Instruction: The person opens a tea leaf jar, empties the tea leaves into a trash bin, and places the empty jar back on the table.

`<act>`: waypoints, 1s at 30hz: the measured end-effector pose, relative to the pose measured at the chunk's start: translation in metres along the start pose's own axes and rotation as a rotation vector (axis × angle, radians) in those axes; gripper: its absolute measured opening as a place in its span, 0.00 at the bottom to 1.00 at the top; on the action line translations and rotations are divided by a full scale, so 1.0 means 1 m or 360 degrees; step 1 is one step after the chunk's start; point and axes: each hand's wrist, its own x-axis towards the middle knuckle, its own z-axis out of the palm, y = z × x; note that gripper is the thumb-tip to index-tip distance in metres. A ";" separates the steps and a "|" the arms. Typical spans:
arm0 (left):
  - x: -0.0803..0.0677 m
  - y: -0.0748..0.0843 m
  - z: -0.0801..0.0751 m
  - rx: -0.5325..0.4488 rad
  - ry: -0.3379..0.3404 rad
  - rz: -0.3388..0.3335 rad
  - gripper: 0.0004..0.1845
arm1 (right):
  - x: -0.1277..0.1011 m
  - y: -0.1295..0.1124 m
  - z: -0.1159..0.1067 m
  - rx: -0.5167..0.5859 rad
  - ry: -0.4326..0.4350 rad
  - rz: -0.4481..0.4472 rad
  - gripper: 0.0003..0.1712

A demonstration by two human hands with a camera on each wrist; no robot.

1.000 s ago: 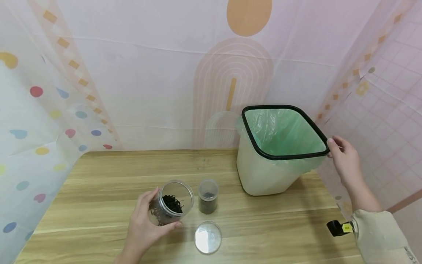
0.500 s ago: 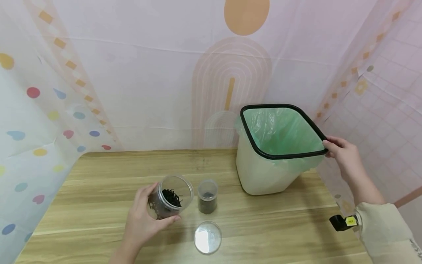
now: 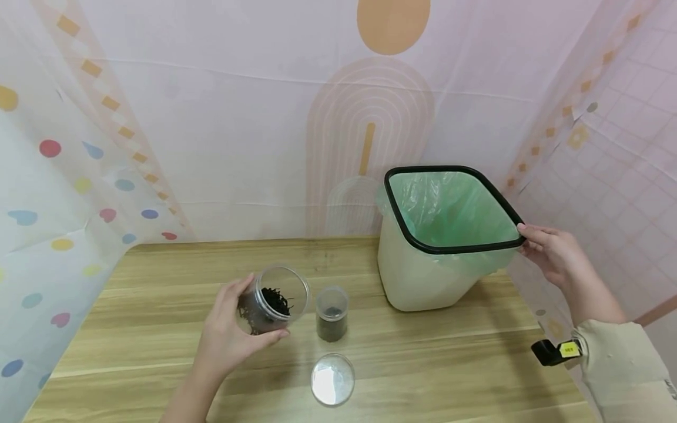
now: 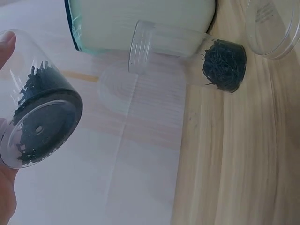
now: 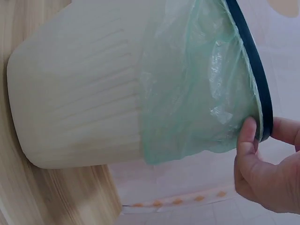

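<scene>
My left hand (image 3: 227, 326) grips a clear open jar (image 3: 259, 314) tilted to the right above the table. Dark, thin, curled strands (image 4: 40, 112), like dry tea leaves, lie in its lower part. Right of it stands a second clear jar (image 3: 332, 323), narrower, part-filled with similar strands; the left wrist view shows this upright jar (image 4: 183, 58) apart from my hand. A clear round lid (image 3: 332, 379) lies in front. At the right, my right hand (image 3: 555, 255) pinches the black rim corner of a cream trash bin (image 3: 423, 282); thumb and finger hold that rim (image 5: 262, 93).
A green bag (image 5: 187, 93) lines the bin and hangs over its outside under the rim. The wooden table (image 3: 174, 282) ends at a patterned cloth backdrop (image 3: 238, 147), which also covers both sides. A black strap piece (image 3: 550, 352) sticks out from the right sleeve.
My left hand has lifted the tilted jar slightly, away from the front edge. My right hand's hold on the bin rim has shifted a little; the bin, narrow jar and lid stay put.
</scene>
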 end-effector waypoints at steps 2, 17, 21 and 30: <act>0.003 0.001 0.000 0.0009 -0.0033 -0.0033 0.57 | 0.000 -0.001 -0.001 0.0052 -0.0028 0.0067 0.09; 0.026 0.007 0.003 0.0006 -0.0144 -0.0061 0.56 | 0.003 -0.003 0.000 0.0195 -0.0094 0.0214 0.14; 0.034 0.008 0.004 -0.0004 -0.0170 -0.0055 0.56 | 0.003 -0.002 0.005 0.0223 -0.0091 0.0222 0.14; 0.051 0.014 0.012 -0.0085 -0.0191 0.0019 0.55 | 0.001 -0.002 0.010 0.0245 -0.0038 0.0236 0.12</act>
